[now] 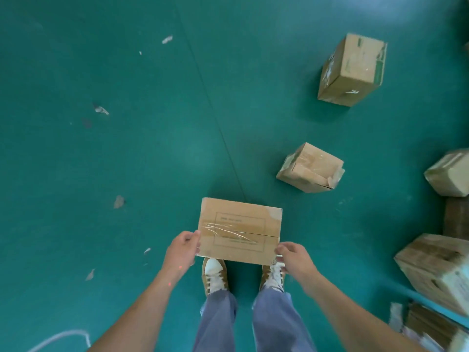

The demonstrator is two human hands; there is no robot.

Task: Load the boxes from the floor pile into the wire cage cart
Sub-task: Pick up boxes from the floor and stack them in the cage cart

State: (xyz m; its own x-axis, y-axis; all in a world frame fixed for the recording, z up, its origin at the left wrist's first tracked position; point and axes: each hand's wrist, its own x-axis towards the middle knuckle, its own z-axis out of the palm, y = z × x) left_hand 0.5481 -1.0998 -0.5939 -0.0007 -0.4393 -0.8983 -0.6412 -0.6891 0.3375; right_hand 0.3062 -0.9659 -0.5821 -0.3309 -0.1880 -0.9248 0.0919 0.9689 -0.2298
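A teal floor (114, 161) filled the view, with open room on the left. Five cardboard boxes showed. A torn pile box (436, 270) and a pale box (449, 174) sat cut off at the right edge. A tall box (355, 69) and a crushed box (309, 168) stood apart ahead. A flat box (241, 229) was held above two shoes (214, 274). The left hand (181, 252) pinched its near left corner, and the right hand (294, 260) pinched its near right corner. Paper scraps (101, 110) dotted the floor on the left.

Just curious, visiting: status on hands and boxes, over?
Left hand, right hand grip taped cardboard box at near corners. Held above shoes. Crushed box, tall box on floor ahead-right.
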